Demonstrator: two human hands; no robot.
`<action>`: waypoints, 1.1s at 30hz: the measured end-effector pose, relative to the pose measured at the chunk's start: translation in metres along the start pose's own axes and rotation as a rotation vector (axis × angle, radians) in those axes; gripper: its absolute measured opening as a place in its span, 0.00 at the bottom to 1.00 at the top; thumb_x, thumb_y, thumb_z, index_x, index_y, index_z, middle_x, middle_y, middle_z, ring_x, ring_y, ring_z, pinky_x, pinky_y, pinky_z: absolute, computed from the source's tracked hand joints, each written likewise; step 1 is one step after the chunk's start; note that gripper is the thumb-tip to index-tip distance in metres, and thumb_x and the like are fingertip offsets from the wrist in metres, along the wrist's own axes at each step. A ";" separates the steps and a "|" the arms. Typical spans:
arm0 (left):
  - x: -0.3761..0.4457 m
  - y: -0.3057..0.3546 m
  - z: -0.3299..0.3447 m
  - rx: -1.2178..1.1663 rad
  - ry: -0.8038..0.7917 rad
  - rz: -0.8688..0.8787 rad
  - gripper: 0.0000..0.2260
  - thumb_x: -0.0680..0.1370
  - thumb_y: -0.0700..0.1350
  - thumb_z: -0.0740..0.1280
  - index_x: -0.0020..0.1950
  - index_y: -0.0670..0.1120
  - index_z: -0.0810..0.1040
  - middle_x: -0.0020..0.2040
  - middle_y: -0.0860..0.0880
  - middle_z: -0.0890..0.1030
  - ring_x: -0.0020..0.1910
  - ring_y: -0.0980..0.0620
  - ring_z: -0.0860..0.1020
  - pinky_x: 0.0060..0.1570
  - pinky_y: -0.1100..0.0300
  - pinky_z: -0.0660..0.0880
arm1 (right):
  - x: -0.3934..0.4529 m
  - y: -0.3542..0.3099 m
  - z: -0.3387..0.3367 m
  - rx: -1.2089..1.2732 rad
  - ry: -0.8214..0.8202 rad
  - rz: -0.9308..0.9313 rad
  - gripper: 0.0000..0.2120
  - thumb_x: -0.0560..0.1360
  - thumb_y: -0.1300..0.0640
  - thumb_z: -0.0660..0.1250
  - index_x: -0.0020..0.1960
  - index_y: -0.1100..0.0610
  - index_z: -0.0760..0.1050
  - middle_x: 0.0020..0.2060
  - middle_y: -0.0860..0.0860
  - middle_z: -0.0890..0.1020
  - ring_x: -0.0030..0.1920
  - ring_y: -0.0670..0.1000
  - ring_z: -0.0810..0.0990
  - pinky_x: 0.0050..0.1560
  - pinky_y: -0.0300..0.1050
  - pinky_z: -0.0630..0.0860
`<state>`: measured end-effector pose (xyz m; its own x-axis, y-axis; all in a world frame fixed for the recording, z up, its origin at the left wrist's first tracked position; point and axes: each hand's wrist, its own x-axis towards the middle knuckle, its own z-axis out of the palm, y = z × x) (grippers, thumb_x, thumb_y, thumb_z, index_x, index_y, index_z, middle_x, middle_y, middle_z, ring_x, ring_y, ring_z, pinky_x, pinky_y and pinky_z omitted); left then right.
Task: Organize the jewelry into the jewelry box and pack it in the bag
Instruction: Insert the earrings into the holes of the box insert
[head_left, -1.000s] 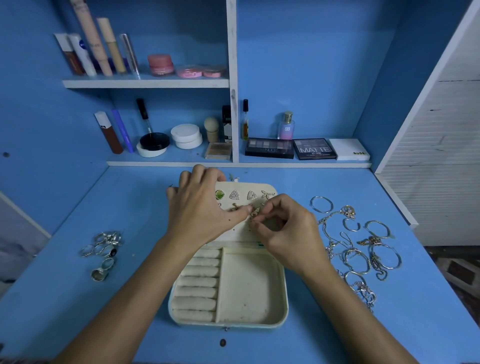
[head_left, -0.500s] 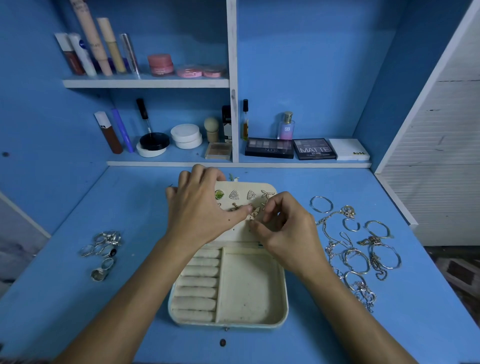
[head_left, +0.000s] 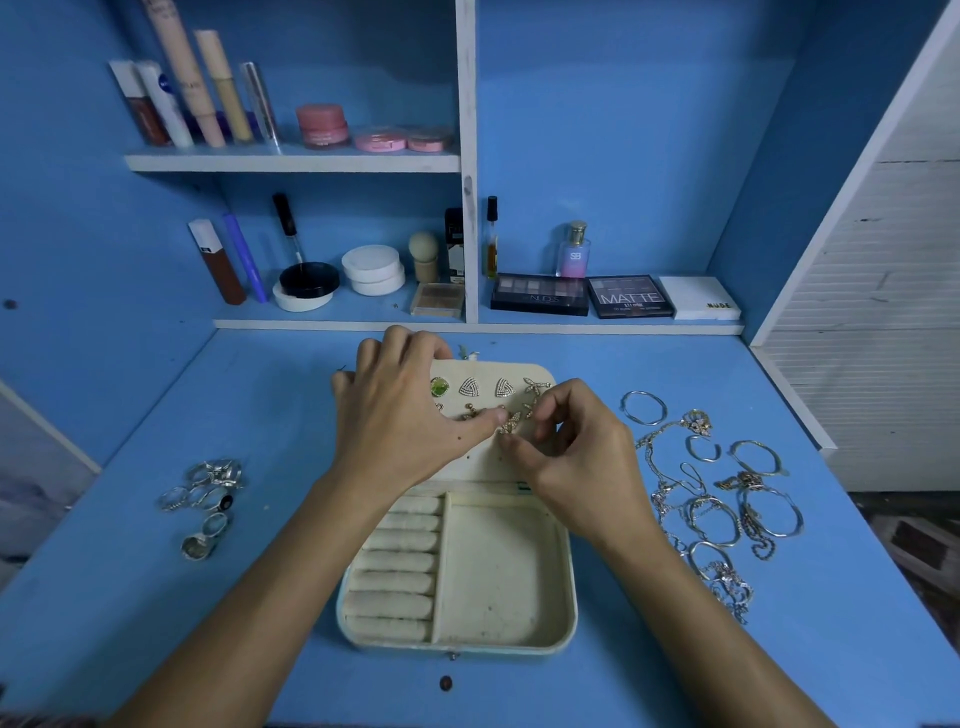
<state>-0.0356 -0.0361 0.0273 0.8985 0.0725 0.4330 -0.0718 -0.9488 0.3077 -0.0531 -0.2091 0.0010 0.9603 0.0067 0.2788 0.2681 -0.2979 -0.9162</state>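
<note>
Pale cream jewelry box (head_left: 498, 582) lies open.

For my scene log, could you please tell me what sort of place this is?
Probably a home vanity or dressing table: blue shelves hold makeup tubes, eyeshadow palettes and perfume, with a jewelry box open on the desk.

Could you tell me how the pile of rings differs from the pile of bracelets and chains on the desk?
The rings lie left of the jewelry box; the bracelets and chains lie right of it. The rings form a small tight cluster; the bracelets and chains spread wider, with larger hoops and tangled strands. Both are metallic, rest on the desk and are not yet boxed.
</note>
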 end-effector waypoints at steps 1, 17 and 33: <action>0.000 0.000 0.000 0.000 0.002 -0.001 0.31 0.61 0.73 0.70 0.55 0.54 0.72 0.52 0.56 0.71 0.55 0.49 0.70 0.49 0.52 0.63 | 0.000 0.001 0.000 0.001 0.005 -0.001 0.14 0.69 0.61 0.77 0.42 0.56 0.71 0.30 0.41 0.76 0.28 0.43 0.71 0.32 0.32 0.68; -0.002 0.000 -0.002 -0.004 0.022 0.011 0.31 0.61 0.74 0.69 0.54 0.55 0.72 0.52 0.57 0.71 0.54 0.50 0.70 0.49 0.52 0.63 | 0.004 0.009 -0.001 -0.172 0.056 0.051 0.35 0.66 0.43 0.79 0.70 0.43 0.68 0.52 0.39 0.70 0.41 0.43 0.74 0.43 0.36 0.71; 0.046 -0.028 -0.002 -0.405 -0.263 -0.147 0.11 0.79 0.58 0.64 0.46 0.53 0.80 0.41 0.57 0.81 0.43 0.54 0.79 0.42 0.59 0.72 | 0.021 0.022 -0.001 -0.047 -0.075 0.223 0.32 0.62 0.44 0.81 0.62 0.42 0.71 0.53 0.44 0.74 0.50 0.50 0.81 0.51 0.55 0.81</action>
<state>0.0070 -0.0052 0.0403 0.9867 0.0663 0.1482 -0.0522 -0.7349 0.6761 -0.0270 -0.2171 -0.0132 0.9989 0.0064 0.0474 0.0467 -0.3437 -0.9379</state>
